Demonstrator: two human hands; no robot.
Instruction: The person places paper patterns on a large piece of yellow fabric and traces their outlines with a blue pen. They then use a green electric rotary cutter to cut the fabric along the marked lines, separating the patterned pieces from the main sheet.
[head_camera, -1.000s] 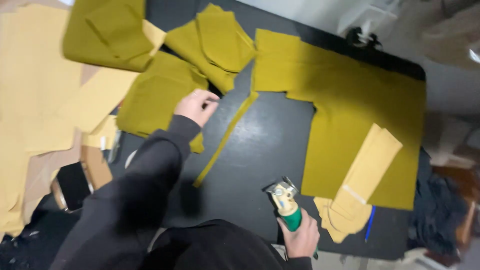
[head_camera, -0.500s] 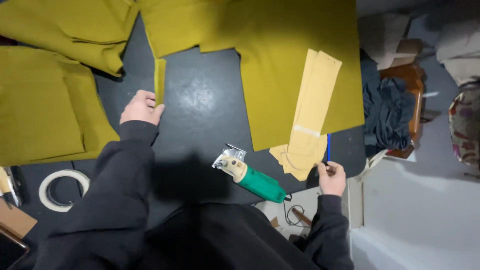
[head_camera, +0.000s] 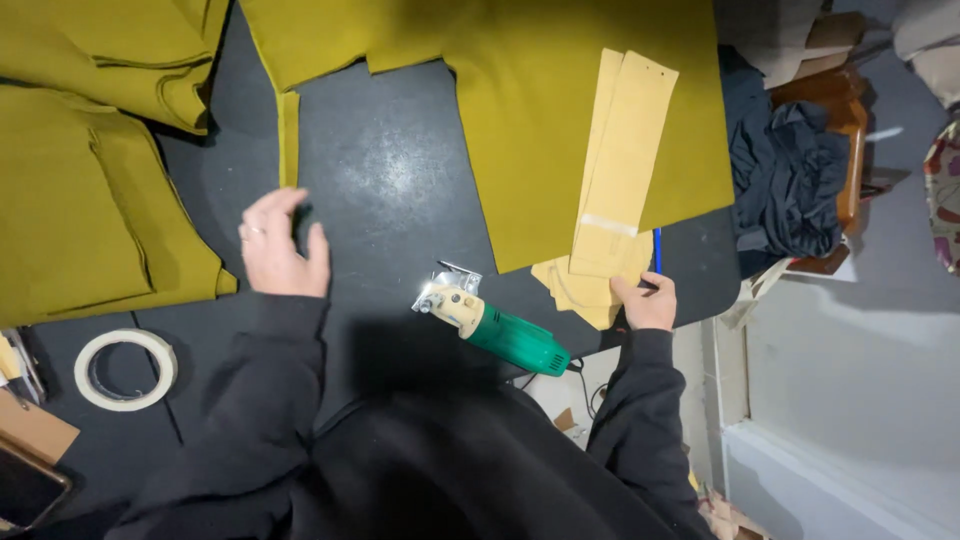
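Paper pattern pieces (head_camera: 612, 215) lie on the olive fabric (head_camera: 560, 120) at the table's (head_camera: 400, 170) right edge; the right hand (head_camera: 643, 302) rests fingertips on their lower end, not closed around them. Electric cutter (head_camera: 495, 325) lies on the table between the hands, held by neither. Left hand (head_camera: 280, 245) hovers loose, fingers spread, holding nothing (cut olive panels stacked just left of it). Several pieces look cut already; the big sheet under the patterns appears uncut. Tape roll (head_camera: 125, 368) lies far left.
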